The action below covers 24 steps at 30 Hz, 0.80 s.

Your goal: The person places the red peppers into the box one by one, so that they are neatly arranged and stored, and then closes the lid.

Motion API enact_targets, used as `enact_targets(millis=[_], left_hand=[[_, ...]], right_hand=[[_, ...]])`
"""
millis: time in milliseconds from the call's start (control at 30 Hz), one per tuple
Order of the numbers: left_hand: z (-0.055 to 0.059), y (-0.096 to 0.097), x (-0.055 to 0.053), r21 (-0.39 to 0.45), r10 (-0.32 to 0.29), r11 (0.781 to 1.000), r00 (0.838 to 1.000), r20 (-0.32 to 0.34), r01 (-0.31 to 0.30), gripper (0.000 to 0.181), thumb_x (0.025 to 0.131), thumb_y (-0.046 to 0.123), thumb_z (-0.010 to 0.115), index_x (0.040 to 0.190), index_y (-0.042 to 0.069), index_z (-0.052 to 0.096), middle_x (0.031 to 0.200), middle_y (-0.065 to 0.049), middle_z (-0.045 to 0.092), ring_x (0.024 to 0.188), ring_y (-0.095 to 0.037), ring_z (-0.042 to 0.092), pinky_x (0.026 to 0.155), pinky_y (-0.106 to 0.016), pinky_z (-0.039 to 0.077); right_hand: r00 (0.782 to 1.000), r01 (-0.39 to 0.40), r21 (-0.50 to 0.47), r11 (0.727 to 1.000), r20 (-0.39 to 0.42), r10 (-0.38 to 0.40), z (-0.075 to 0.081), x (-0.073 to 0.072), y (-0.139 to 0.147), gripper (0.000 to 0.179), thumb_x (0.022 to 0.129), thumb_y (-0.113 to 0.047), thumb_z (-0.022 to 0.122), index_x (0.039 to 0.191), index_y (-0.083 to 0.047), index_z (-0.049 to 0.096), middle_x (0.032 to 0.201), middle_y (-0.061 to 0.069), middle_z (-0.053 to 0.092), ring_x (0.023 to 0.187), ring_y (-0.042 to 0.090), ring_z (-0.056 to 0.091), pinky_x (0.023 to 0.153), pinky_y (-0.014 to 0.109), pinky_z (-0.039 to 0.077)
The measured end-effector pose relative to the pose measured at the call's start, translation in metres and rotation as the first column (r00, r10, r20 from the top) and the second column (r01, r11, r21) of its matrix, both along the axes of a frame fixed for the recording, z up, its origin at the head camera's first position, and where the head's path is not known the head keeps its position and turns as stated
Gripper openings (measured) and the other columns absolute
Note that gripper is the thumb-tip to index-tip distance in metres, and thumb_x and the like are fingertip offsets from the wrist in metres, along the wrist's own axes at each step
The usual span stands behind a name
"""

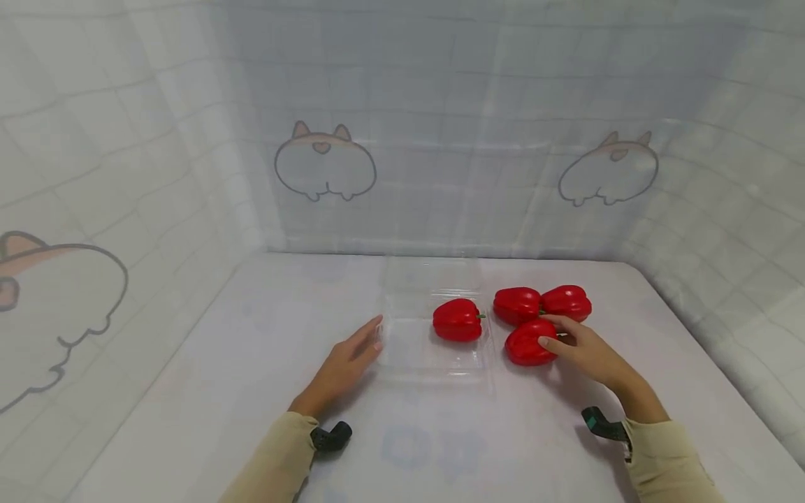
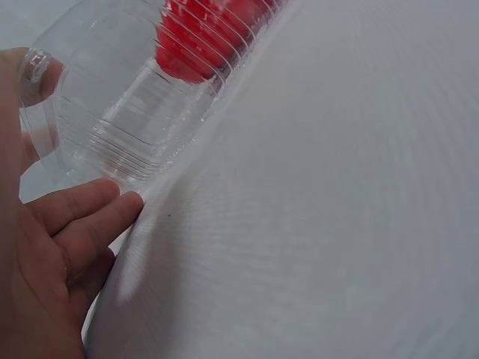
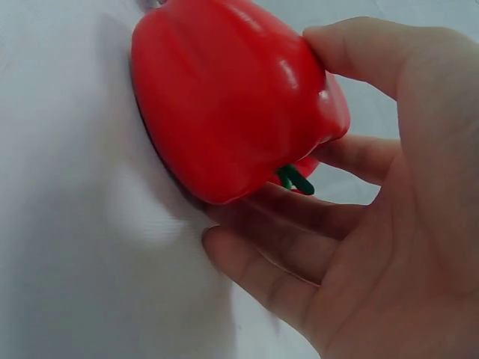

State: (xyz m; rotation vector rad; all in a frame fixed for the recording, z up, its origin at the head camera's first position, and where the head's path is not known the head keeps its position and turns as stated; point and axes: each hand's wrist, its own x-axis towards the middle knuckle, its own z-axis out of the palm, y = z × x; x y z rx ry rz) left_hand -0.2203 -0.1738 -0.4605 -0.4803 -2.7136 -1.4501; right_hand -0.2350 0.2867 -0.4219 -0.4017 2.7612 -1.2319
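Observation:
In the head view, a clear plastic box (image 1: 402, 356) sits mid-table with one red bell pepper (image 1: 454, 321) in its right half. At the box's left edge, my left hand (image 1: 342, 360) holds the rim. Its lower fingers (image 2: 86, 213) lie along the outside wall in the left wrist view. My right hand (image 1: 585, 349) grips another red bell pepper (image 1: 527, 344) to the right of the box. The thumb presses one side, and the other fingers reach around the green stem end (image 3: 296, 179). This pepper appears to touch the table.
Two more red bell peppers, one on the left (image 1: 517, 305) and one on the right (image 1: 567, 302), lie just behind the gripped one. A clear lid (image 1: 409, 276) lies open behind the box. White curtains (image 1: 440, 140) surround the white table (image 1: 264, 328).

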Motion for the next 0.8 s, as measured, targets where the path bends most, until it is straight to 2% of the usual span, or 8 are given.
enact_targets(millis=[233, 433, 800], left_hand=[[-0.007, 0.001, -0.007, -0.01, 0.016, 1.0, 1.0, -0.005, -0.016, 0.055, 0.103, 0.044, 0.053, 0.155, 0.033, 0.039, 0.15, -0.003, 0.049, 0.139, -0.023, 0.043, 0.116, -0.049, 0.03], [-0.007, 0.004, -0.011, 0.003, -0.009, 1.0, 1.0, -0.017, 0.009, 0.056, 0.103, 0.045, 0.053, 0.155, 0.032, 0.039, 0.15, -0.002, 0.049, 0.138, -0.021, 0.045, 0.116, -0.048, 0.031], [-0.01, 0.004, -0.006, 0.024, -0.012, 1.0, 1.0, -0.023, 0.013, 0.057, 0.102, 0.043, 0.055, 0.155, 0.029, 0.039, 0.151, 0.002, 0.048, 0.137, -0.018, 0.046, 0.115, -0.048, 0.032]], right_hand=[[1.0, 0.023, -0.078, 0.997, 0.019, -0.022, -0.013, -0.003, 0.003, 0.064, 0.094, -0.038, 0.068, 0.144, -0.006, 0.045, 0.136, 0.019, 0.053, 0.124, 0.04, 0.049, 0.091, 0.048, 0.055], [0.996, 0.084, -0.059, 0.995, 0.041, -0.082, -0.012, -0.005, 0.005, 0.07, 0.092, -0.043, 0.07, 0.145, -0.006, 0.043, 0.137, 0.018, 0.052, 0.124, 0.039, 0.049, 0.087, 0.048, 0.057], [0.995, 0.093, -0.101, 0.991, 0.037, -0.089, -0.018, -0.003, 0.003, 0.068, 0.09, -0.038, 0.073, 0.143, -0.008, 0.043, 0.133, 0.015, 0.054, 0.115, 0.032, 0.053, 0.079, 0.037, 0.057]])
